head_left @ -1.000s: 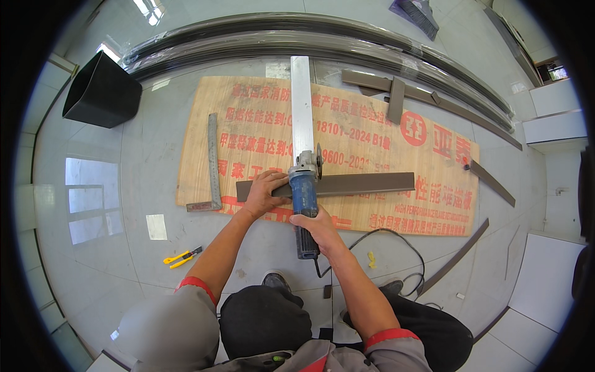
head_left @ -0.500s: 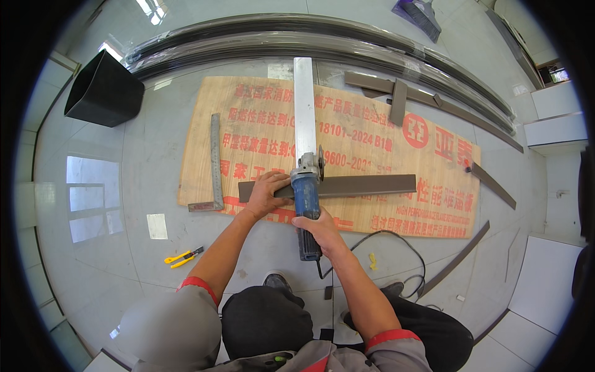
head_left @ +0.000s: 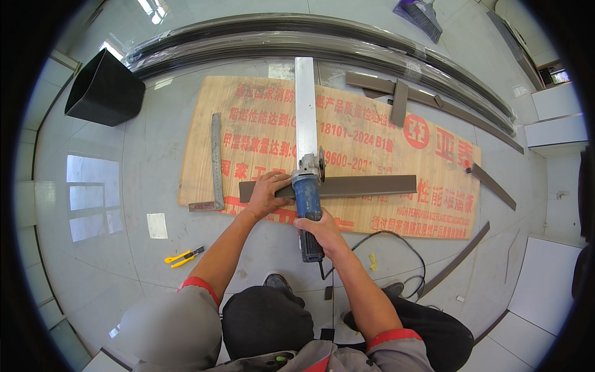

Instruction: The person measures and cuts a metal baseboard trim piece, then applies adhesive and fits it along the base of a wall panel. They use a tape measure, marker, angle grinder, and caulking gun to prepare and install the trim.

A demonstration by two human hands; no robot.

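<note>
My right hand [head_left: 317, 230] grips the black rear body of a blue angle grinder [head_left: 305, 198], whose disc faces right. The grinder's head lies over a dark brown strip [head_left: 365, 186] and the near end of a long silver bar [head_left: 305, 105] that runs away from me. My left hand [head_left: 271, 193] holds the brown strip just left of the grinder, fingers bent over it. Under them is a plywood board [head_left: 192, 149] with red printing. A metal try square [head_left: 216, 161] lies on the board's left side.
Wrapped long profiles [head_left: 242, 46] span the back, beside a black bin [head_left: 99, 93] and purple broom [head_left: 418, 18]. Brown offcuts [head_left: 452, 245] lie at the right. A yellow-handled cutter [head_left: 183, 258] and the grinder's looped cable [head_left: 424, 266] lie on the tiled floor [head_left: 93, 260].
The grinder, both my hands and the things beneath them appear shifted very slightly rightward in the picture, as does the board. Neither grip has visibly changed.
</note>
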